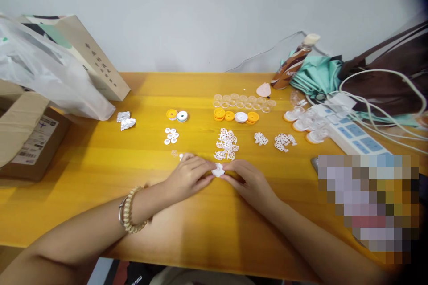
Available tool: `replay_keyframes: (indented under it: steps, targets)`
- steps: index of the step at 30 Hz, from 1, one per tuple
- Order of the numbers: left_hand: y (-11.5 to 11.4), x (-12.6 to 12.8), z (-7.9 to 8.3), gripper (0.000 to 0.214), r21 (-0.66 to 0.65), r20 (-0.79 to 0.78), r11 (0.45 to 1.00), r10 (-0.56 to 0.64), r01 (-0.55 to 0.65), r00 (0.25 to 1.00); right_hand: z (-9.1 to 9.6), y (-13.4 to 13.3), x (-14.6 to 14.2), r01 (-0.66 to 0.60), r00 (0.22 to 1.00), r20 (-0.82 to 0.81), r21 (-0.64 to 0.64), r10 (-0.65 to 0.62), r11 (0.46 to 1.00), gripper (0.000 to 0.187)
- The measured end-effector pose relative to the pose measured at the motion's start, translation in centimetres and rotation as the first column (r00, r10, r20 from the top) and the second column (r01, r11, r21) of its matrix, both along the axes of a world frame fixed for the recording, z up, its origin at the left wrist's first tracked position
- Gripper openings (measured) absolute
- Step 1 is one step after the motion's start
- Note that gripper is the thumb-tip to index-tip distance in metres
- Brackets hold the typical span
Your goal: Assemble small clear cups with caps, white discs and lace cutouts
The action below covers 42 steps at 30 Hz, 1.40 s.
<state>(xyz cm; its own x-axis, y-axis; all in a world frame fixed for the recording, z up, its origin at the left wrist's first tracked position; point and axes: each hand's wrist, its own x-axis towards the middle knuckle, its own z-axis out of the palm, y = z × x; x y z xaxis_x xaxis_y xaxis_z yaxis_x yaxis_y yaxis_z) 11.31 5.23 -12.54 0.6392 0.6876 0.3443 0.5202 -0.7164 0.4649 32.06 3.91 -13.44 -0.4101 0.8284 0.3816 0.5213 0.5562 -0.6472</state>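
Observation:
My left hand [194, 173] and my right hand [245, 180] meet above the near part of the table, both closed on a small round white plastic piece [218, 170]. Fingertips and thumbs pinch it from either side; its exact kind is unclear. Just beyond it lies a pile of white openwork plastic parts [227, 144]. Past these sits a row of orange and white round cases [236, 116], with clear plastic cups [244, 101] lined up behind. To the left are several white discs [171, 136] and an orange and white pair of round pieces [177, 115].
On the left stand a cardboard box [36, 151], a white plastic bag [56, 67] and a paper bag [90, 53]. Foil pieces [126, 120] lie nearby. At right are a bottle [290, 67], a teal umbrella [316, 75], a power strip [351, 131], cables and a dark bag [381, 62].

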Motion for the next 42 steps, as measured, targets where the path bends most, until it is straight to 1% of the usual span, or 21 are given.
replay_keyframes:
  steps: [4, 14, 20, 25, 31, 34, 39, 42]
  targets:
    - [0.1, -0.1, -0.1, 0.019, 0.013, 0.007, 1.000, -0.021, 0.021, 1.000, 0.1, 0.0, -0.1, -0.016, 1.000, -0.007, 0.018, 0.016, 1.000, 0.011]
    - [0.2, -0.4, -0.6, 0.020, 0.138, -0.005, 0.989, -0.044, 0.044, 0.999, -0.2, 0.0, -0.1, -0.009, 1.000, -0.008, 0.079, 0.010, 0.997, 0.014]
    - [-0.1, -0.4, -0.3, 0.020, 0.182, -0.080, 0.981, -0.046, 0.060, 0.996, -0.1, -0.1, 0.0, -0.016, 0.998, 0.065, 0.156, 0.006, 0.988, 0.017]
    - [-0.4, -0.3, 0.1, 0.022, 0.226, -0.152, 0.971, -0.046, 0.080, 0.987, 0.1, -0.3, 0.0, -0.065, 0.985, 0.170, 0.214, 0.029, 0.975, 0.019]
    - [-0.8, -0.1, 0.1, 0.022, 0.320, -0.212, 0.943, -0.023, 0.092, 0.977, -0.2, -0.6, 0.3, -0.127, 0.961, 0.274, 0.268, 0.051, 0.955, 0.024]
    - [-1.0, 0.0, 0.0, 0.022, 0.376, -0.263, 0.919, -0.018, 0.120, 0.965, 0.0, -0.8, 0.2, -0.172, 0.940, 0.336, 0.320, 0.058, 0.932, 0.024]
    - [-1.6, 0.0, 0.5, 0.023, 0.472, -0.400, 0.858, 0.002, 0.204, 0.917, 0.6, -1.2, -0.3, -0.190, 0.881, 0.473, 0.371, -0.009, 0.909, 0.029]
    - [-1.8, 0.0, 1.0, 0.025, 0.494, -0.467, 0.834, 0.014, 0.247, 0.884, 0.5, -1.3, -0.4, -0.180, 0.879, 0.477, 0.373, -0.022, 0.910, 0.028]
